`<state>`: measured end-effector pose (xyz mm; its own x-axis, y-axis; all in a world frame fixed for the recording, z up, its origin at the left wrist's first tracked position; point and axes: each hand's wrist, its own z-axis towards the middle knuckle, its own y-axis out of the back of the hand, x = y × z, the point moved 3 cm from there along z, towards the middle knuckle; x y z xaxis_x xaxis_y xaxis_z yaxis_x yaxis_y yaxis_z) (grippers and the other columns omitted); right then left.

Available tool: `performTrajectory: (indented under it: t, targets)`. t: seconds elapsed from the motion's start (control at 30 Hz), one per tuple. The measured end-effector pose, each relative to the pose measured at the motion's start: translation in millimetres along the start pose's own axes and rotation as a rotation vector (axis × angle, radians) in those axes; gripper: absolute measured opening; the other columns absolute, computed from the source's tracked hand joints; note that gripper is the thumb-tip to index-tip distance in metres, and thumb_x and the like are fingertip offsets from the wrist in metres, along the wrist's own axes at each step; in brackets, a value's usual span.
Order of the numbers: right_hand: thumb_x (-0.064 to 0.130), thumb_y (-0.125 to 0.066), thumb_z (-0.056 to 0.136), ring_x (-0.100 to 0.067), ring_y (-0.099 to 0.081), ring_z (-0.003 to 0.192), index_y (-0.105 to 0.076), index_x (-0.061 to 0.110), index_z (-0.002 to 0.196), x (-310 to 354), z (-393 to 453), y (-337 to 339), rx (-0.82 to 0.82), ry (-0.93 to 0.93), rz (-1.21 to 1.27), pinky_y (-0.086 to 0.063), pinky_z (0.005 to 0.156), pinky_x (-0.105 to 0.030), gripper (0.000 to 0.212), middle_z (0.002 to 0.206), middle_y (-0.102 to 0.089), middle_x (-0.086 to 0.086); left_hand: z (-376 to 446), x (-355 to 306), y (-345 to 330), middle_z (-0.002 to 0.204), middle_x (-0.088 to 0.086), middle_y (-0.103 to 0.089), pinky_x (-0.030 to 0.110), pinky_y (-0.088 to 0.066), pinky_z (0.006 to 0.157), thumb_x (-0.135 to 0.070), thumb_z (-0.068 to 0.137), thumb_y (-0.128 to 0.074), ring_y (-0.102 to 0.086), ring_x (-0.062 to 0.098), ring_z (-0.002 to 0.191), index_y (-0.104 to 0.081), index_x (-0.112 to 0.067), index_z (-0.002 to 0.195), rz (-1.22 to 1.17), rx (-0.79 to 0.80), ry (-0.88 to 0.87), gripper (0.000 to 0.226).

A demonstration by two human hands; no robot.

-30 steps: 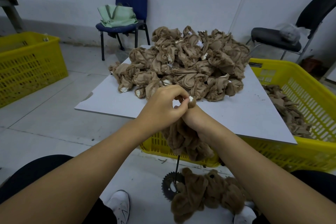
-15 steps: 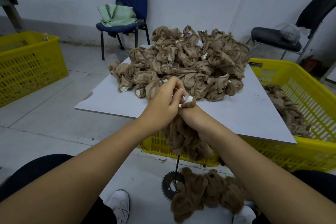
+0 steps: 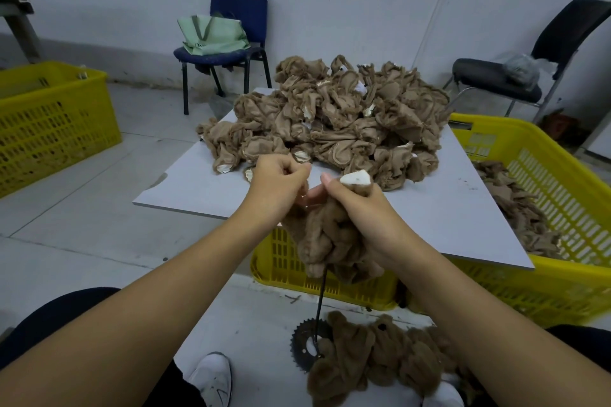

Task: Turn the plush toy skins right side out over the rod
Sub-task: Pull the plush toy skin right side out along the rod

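Both of our hands work at the top of the rod. Our left hand (image 3: 279,180) is curled, its fingertips pinched together, apparently on a fine edge of fabric or thread that we cannot make out. Just beside it, our right hand (image 3: 355,208) grips the plush skin (image 3: 330,241), fur side showing, bunched over the thin black rod (image 3: 320,307), with a white patch (image 3: 356,178) poking out above the knuckles. The rod runs down to a toothed sprocket base (image 3: 305,344) on the floor, where finished furry skins (image 3: 380,360) lie heaped. Farther back, on the grey board (image 3: 446,218), sits the pile of inside-out skins (image 3: 330,116), and to the right a yellow crate (image 3: 562,208) holds more.

We judge this skin nearly turned. The risk now is pulling sideways: the rod is slender and its base light, so an off-axis tug could tip it. Forcing bunched fabric over the tip could also strain a seam.
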<state>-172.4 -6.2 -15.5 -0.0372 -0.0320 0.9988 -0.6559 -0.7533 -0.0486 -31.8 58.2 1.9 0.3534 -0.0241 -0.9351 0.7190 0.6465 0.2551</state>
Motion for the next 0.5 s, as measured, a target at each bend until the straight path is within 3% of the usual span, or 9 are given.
performTrajectory:
  t: [0.1, 0.2, 0.33, 0.37, 0.43, 0.5]
  targets:
    - [0.055, -0.056, 0.095, -0.028, -0.073, 0.098, -0.078, 0.009, 0.094, 2.0, -0.8, 3.8, -0.039, -0.012, 0.073, -0.058, 0.09, -0.041, 0.05, 0.099, -0.076, -0.015, 0.7, 1.5, -0.8, 0.085, 0.009, -0.067, 0.031, -0.053, 0.068, -0.004, 0.092, -0.065, -0.062, 0.014, 0.073, -0.064, -0.005, 0.094, 0.125, 0.171, 0.098, 0.003]
    - [0.058, -0.05, 0.097, -0.029, -0.073, 0.1, -0.078, 0.009, 0.09, 2.9, 0.5, 6.3, -0.077, -0.026, 0.116, -0.058, 0.09, -0.042, 0.057, 0.1, -0.076, -0.015, -0.8, 2.4, 3.1, 0.109, -0.002, -0.063, 0.026, -0.045, 0.071, -0.024, 0.098, -0.061, -0.057, 0.011, 0.095, -0.062, -0.018, 0.111, 0.243, 0.402, 0.256, 0.014]
    - [0.057, -0.046, 0.099, -0.032, -0.073, 0.097, -0.077, 0.008, 0.086, 4.4, 2.0, 4.6, -0.097, -0.033, 0.199, -0.059, 0.084, -0.04, 0.06, 0.101, -0.075, -0.018, -14.9, 2.4, 7.1, 0.127, -0.019, -0.049, 0.039, -0.053, 0.086, -0.041, 0.092, -0.065, -0.052, 0.005, 0.114, -0.051, -0.039, 0.129, 0.291, 0.72, 0.369, 0.039]
    - [0.057, -0.045, 0.099, -0.033, -0.073, 0.096, -0.077, 0.008, 0.086, 4.9, 2.0, 3.9, -0.088, -0.029, 0.214, -0.058, 0.083, -0.04, 0.06, 0.102, -0.074, -0.018, -17.9, 1.1, 5.4, 0.126, -0.019, -0.05, 0.032, -0.057, 0.081, -0.038, 0.09, -0.07, -0.056, -0.002, 0.109, -0.052, -0.039, 0.127, 0.278, 0.75, 0.325, 0.041]
    - [0.058, -0.043, 0.099, -0.034, -0.072, 0.096, -0.076, 0.008, 0.086, 6.2, 2.1, 2.8, -0.068, -0.019, 0.241, -0.059, 0.082, -0.041, 0.061, 0.104, -0.074, -0.02, -15.6, -1.2, 1.4, 0.123, -0.001, -0.06, 0.022, -0.058, 0.075, -0.022, 0.091, -0.073, -0.062, -0.003, 0.102, -0.064, -0.02, 0.12, 0.247, 0.686, 0.178, 0.031]
    - [0.059, -0.045, 0.097, -0.036, -0.071, 0.1, -0.075, 0.006, 0.087, 9.0, 2.5, 3.1, -0.072, -0.022, 0.301, -0.059, 0.08, -0.04, 0.061, 0.106, -0.072, -0.022, -11.4, -5.8, 0.0, 0.117, 0.015, -0.066, 0.03, -0.057, 0.09, -0.009, 0.093, -0.069, -0.065, 0.012, 0.107, -0.07, -0.001, 0.111, 0.204, 0.565, 0.065, 0.02]
